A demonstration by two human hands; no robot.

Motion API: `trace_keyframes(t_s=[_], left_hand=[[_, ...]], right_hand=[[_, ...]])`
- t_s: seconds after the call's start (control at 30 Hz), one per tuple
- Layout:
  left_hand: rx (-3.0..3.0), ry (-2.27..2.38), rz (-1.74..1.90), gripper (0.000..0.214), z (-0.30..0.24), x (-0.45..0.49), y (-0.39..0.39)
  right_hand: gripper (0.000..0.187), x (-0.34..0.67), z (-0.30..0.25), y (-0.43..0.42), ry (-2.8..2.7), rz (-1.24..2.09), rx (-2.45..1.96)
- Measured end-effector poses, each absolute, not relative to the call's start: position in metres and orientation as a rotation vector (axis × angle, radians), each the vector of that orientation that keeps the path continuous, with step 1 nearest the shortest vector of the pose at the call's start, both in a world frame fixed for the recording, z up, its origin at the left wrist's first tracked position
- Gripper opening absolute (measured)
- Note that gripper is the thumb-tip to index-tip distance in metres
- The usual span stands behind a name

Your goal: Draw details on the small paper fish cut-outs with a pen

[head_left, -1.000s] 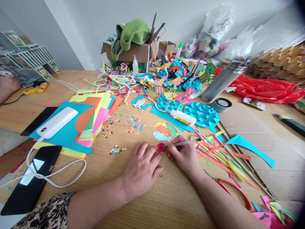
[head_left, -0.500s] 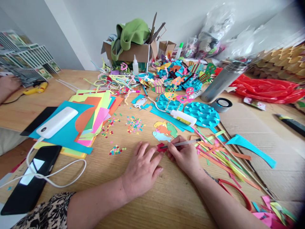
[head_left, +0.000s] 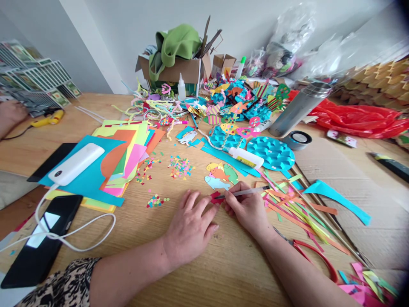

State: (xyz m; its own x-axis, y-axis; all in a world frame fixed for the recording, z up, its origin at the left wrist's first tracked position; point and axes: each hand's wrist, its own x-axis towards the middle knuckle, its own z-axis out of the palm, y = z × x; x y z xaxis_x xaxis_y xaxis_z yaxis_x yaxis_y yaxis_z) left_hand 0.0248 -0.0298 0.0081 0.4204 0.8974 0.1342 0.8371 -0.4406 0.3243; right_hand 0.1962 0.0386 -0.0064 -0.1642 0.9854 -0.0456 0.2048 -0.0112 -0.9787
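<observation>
Between my hands lies a small red paper cutout (head_left: 216, 197), partly covered by my fingers. My right hand (head_left: 244, 207) is closed around a slim grey pen (head_left: 247, 192), its tip on the red paper. My left hand (head_left: 192, 226) rests flat on the wooden table, fingers spread, fingertips at the left side of the cutout. Just beyond them several paper fish cutouts (head_left: 217, 183) in yellow, orange, green and light blue overlap. Under my right forearm are red-handled scissors (head_left: 315, 251), partly hidden. Piles of confetti (head_left: 180, 166) lie ahead of my left hand.
Coloured paper sheets (head_left: 128, 147), a white power bank (head_left: 78, 163) and a black phone (head_left: 41, 238) are at left. Paper strips (head_left: 300, 209), a glue bottle (head_left: 246, 157) and a steel flask (head_left: 302, 108) stand or lie right. Another person's hand (head_left: 12, 113) shows far left.
</observation>
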Motion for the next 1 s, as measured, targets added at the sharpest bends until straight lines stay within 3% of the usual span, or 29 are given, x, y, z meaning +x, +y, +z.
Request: trace_keyframes(t_s=[1.0], left_hand=[[2.465,1.522,0.435,0.041,0.0074,0.0243,-0.0297]], right_hand=[[0.03,0.1968,-0.0072,0.0383,-1.472,1.26,-1.282]])
